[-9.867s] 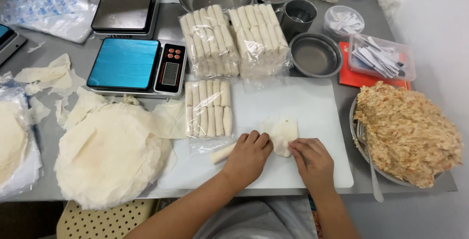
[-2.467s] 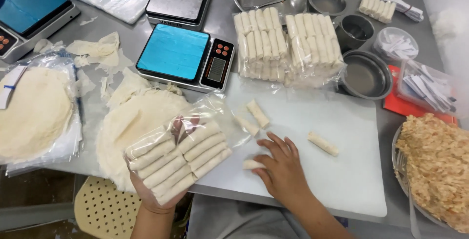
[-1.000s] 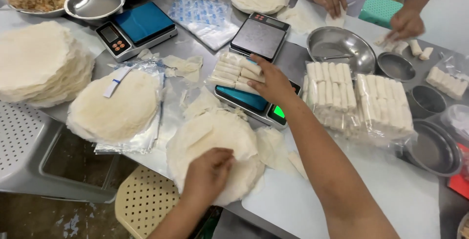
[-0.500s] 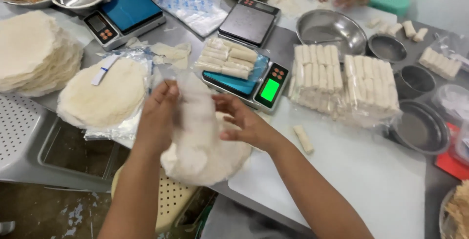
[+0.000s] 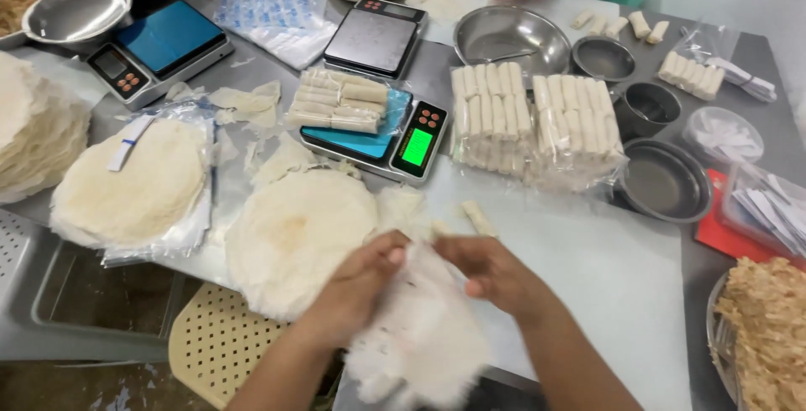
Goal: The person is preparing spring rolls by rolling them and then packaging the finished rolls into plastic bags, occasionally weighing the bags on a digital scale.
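Near the front edge, left hand [image 5: 357,281] and right hand [image 5: 491,270] pinch a thin wrapper sheet [image 5: 420,331], peeling it; next needs gentle separation.

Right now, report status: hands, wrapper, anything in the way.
Left hand and right hand both gripping thin wrapper sheet, lifted off wrapper stack. One loose roll on white board beyond.

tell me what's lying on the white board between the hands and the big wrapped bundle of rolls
In the head view, one loose roll lies on the white board, between the hands holding a thin wrapper and the wrapped bundle of rolls.
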